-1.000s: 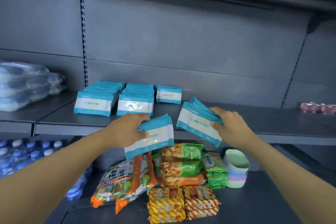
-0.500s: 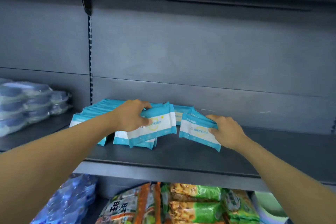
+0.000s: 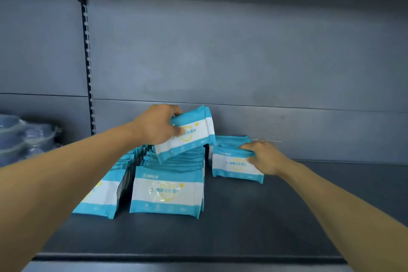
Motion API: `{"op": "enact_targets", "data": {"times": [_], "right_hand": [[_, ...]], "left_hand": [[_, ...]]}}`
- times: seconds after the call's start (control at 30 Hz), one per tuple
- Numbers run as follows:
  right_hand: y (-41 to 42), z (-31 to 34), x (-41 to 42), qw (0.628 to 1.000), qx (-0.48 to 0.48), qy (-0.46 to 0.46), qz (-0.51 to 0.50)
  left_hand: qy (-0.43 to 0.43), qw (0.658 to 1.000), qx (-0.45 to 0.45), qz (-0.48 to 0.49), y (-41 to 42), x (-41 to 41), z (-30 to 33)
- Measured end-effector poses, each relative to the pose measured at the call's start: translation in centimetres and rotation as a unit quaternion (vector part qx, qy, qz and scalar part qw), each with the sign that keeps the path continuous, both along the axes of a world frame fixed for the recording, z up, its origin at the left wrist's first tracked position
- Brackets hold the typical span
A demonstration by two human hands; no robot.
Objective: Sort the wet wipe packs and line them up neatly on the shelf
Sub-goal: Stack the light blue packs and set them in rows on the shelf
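- Broadly, the shelf (image 3: 254,223) is the stage: its dark deck runs from 9 to 3 o'clock, with bare room toward 3 o'clock, so a new row should probably grow that way and stay square to the front lip.
- Two rows (image 3: 167,185) of upright packs stand left of centre, faces forward, reaching back toward 12 o'clock. The left row is partly hidden by the forearm. Use their front faces as the guide line for anything added.
- Over the back of the middle row, the left hand (image 3: 154,126) curls around a tilted bundle (image 3: 192,132) and holds it clear of the packs below. Level it before lowering, so the bottom edges land together rather than one corner first.
- At 3 o'clock of those rows, the right hand (image 3: 262,157) grips a small stack (image 3: 234,165) by its right end, thumb in front, fingers on top. It seems to touch the deck; I cannot be sure. Likely best: settle it upright, then slide it forward.
- Soft pouches may flop; steady each group before letting go.
- Wrapped bowls (image 3: 24,137) sit at 9 o'clock, apart.
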State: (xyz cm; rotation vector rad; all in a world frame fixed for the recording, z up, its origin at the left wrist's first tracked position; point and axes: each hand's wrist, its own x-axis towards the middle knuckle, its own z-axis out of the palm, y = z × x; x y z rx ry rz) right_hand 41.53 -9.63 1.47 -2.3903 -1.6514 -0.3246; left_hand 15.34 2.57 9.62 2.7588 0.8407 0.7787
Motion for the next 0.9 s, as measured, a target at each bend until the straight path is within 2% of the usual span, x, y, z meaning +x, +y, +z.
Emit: {"op": "enact_targets", "data": {"times": [0.1,0.23,0.33,0.43,0.57,0.67,0.77,0.9], "right_hand": [[0.5,-0.4,0.6,0.999,-0.039,-0.026,-0.025],[1.5,0.0,0.8,0.999,0.000,0.033,0.010],[2.8,0.0,1.1,0.999,0.005,0.037,0.010],[3.8,-0.5,1.2,1.000,0.017,0.009,-0.022],[3.9,-1.3,0.7,0.991,0.100,-0.007,-0.085],[3.8,-1.7,0.4,0.986,0.118,-0.022,-0.118],[3.4,-1.6,0.5,0.984,0.127,0.004,-0.125],[1.2,-0.6,1.3,0.971,0.188,0.097,-0.115]], "left_hand": [[-0.008,1.000,-0.013,-0.002,0.8,0.4,-0.2],[-0.011,1.000,-0.017,-0.006,1.5,0.8,-0.4],[-0.018,1.000,-0.018,-0.011,1.8,0.9,-0.4],[-0.026,0.999,-0.032,-0.017,2.2,0.8,-0.5],[-0.029,0.999,-0.039,-0.022,2.4,0.7,-0.6],[-0.029,0.998,-0.047,-0.020,2.3,0.9,-0.6],[-0.037,0.997,-0.058,-0.033,1.8,1.7,-0.3],[-0.034,0.995,-0.062,-0.071,0.4,4.3,0.1]]}}
